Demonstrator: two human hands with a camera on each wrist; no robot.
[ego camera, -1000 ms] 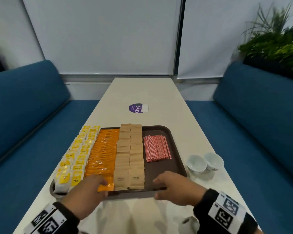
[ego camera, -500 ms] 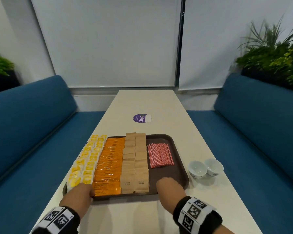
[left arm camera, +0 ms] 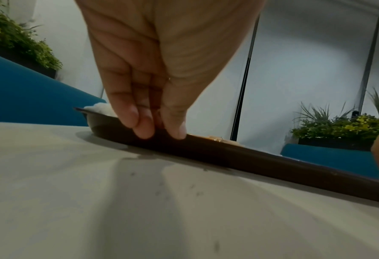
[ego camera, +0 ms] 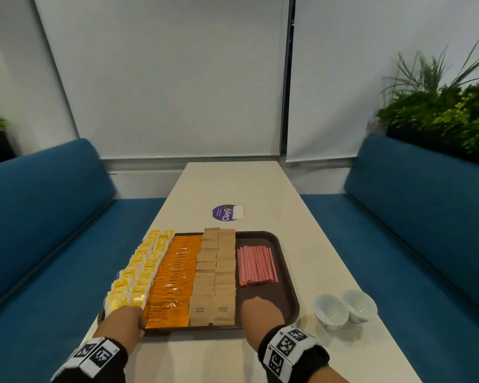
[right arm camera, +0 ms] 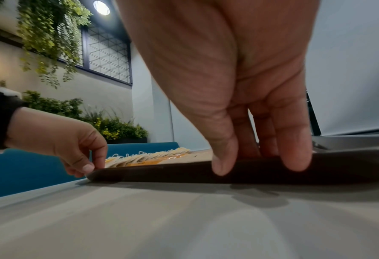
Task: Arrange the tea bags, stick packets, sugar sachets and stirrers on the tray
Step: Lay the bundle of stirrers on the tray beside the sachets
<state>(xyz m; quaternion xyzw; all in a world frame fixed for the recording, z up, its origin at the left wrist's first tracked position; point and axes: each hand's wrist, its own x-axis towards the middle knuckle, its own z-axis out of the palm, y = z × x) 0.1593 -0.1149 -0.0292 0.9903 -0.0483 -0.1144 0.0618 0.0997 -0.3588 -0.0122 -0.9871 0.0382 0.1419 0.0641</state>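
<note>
Tray, glossy brown, round-cornered, pinched by left hand, right hand.

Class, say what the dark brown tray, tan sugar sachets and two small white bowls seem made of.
Dark brown tray: probably moulded plastic; smooth, rounded rim, faint sheen. Tan sugar sachets: matt kraft paper, apparently; flat, printed. Small white bowls: likely glazed ceramic; glossy highlights.

Left hand and right hand reach forward, fingers pointing down, each pinching the tray rim.
</note>
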